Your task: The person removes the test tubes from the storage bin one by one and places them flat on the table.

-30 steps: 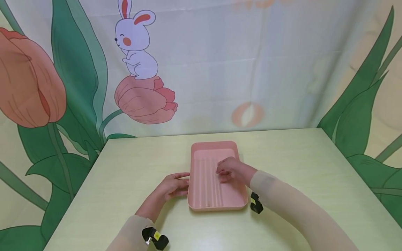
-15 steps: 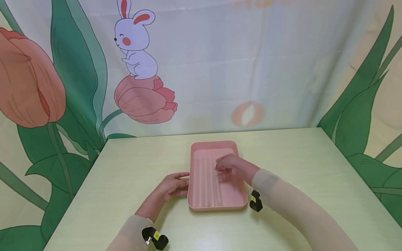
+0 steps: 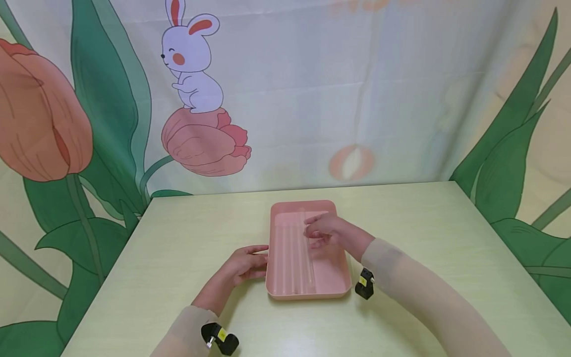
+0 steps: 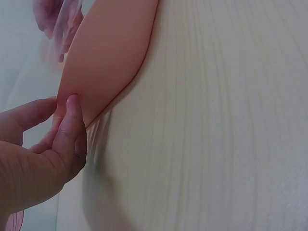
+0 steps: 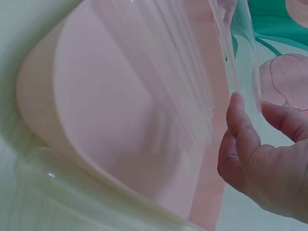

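Note:
A pink rectangular tray (image 3: pixel 331 282) stands on the table, with several clear tubes (image 3: pixel 285 263) lying side by side along its left part. My right hand (image 3: pixel 325 230) is over the tray and pinches one clear tube (image 5: pixel 248 57) between thumb and fingertips. In the head view this tube slants lengthwise over the tray; how far its lower end is raised is hard to tell. At the tray's left side, my left hand (image 3: pixel 245 265) touches the outer wall with fairly straight fingers (image 4: pixel 73 108).
The pale wooden table (image 3: pixel 200 223) extends around the tray. Behind it hangs a printed cloth (image 3: pixel 290 99) with a rabbit and tulips. A clear rounded shape (image 5: pixel 50 175) lies along the tray's outer side in the right wrist view.
My right hand has shifted slightly up and back, and the clear tube it pinches now reaches nearer the tray's far end. My left hand and the tray keep their places.

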Motion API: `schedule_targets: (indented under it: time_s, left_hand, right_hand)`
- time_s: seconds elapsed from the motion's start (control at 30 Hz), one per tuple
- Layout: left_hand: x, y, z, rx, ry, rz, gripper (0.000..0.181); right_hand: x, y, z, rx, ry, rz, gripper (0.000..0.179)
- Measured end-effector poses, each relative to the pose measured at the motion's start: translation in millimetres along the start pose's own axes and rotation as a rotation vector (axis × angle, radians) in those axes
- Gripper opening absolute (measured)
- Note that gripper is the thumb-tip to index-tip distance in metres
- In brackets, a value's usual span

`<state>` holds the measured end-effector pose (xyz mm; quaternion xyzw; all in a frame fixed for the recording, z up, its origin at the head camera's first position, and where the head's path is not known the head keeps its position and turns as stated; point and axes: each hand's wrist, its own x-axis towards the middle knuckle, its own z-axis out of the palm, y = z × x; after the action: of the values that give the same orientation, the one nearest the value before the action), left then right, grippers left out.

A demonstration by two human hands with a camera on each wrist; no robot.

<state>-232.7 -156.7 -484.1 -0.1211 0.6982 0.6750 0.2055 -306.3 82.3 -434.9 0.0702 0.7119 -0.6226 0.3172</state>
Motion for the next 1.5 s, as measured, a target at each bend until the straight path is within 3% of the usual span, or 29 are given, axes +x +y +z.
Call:
schedule_targets:
  time_s: [0.3,0.7,1.5]
  left_hand:
    - [1.2,-1.8,-0.4,-0.002,-0.01,0.009,0.05]
    - [2.1,-1.5,-0.8,-0.01,-0.021,0.019,0.051]
    - [2.3,-2.6,-0.9,0.006,0.001,0.002,0.05]
  right_hand:
    - [-10.6,-6.4,-3.0,-0.014,-0.028,-0.035,0.058]
    - [-36.1,-21.7,-17.5,-0.065,-0.097,-0.16,0.06]
    - [-64.8,-23.1,-58.3,-0.025,-0.082,-0.147,0.061]
